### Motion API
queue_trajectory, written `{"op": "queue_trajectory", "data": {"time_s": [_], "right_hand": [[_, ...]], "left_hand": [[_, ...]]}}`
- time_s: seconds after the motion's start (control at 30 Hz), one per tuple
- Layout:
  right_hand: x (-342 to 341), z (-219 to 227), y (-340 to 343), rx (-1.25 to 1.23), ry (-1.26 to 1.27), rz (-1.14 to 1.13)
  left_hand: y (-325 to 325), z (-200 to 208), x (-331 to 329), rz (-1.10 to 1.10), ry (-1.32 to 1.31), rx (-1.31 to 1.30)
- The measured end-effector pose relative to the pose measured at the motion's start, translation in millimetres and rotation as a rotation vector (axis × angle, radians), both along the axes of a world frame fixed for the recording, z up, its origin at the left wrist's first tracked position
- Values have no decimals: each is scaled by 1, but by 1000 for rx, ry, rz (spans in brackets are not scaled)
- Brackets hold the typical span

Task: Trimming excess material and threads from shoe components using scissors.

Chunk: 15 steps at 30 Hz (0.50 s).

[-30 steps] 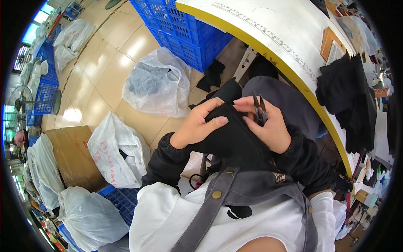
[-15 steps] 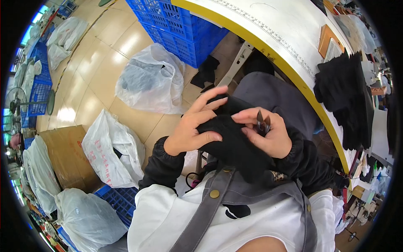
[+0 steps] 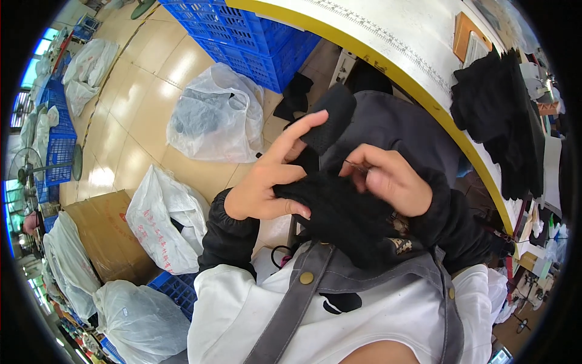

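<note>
A black knitted fabric piece (image 3: pixel 342 209) hangs across my lap, one end of it standing up as a folded black band. My left hand (image 3: pixel 264 188) grips the fabric between thumb and fingers, with the index finger stretched along the raised band. Close by on its right, my right hand (image 3: pixel 391 182) is curled, fingertips at the fabric's edge. A pair of thread snips (image 3: pixel 356 165) is in that hand, mostly hidden by the fingers and slightly blurred.
A white curved table edge with a ruler strip (image 3: pixel 388 39) runs along the right, with a stack of black fabric pieces (image 3: pixel 497 115) on it. Blue crates (image 3: pixel 254 45) stand ahead. Plastic bags (image 3: pixel 215 115) and a cardboard box (image 3: pixel 109 233) stand on the tiled floor at left.
The folded band has risen upright above my left index finger. My right hand has turned, so the snips' blades, earlier pointing up, are now mostly hidden. My view has shifted slightly.
</note>
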State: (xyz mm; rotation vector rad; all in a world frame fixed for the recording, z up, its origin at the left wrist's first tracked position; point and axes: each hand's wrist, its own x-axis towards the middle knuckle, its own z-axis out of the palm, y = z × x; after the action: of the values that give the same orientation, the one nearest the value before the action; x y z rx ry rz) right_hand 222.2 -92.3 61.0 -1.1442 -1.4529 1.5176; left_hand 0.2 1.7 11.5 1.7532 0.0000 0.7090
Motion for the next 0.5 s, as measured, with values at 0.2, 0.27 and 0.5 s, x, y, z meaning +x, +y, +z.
{"op": "queue_trajectory", "data": {"time_s": [0.2, 0.27, 0.5], "right_hand": [[6, -7, 28, -250, 63, 244], [3, -4, 32, -309, 103, 249], [-3, -7, 30, -166, 29, 170]], "left_hand": [[1, 5, 4, -23, -53, -40], [2, 7, 4, -25, -37, -11], [1, 10, -1, 16, 4, -2]]}}
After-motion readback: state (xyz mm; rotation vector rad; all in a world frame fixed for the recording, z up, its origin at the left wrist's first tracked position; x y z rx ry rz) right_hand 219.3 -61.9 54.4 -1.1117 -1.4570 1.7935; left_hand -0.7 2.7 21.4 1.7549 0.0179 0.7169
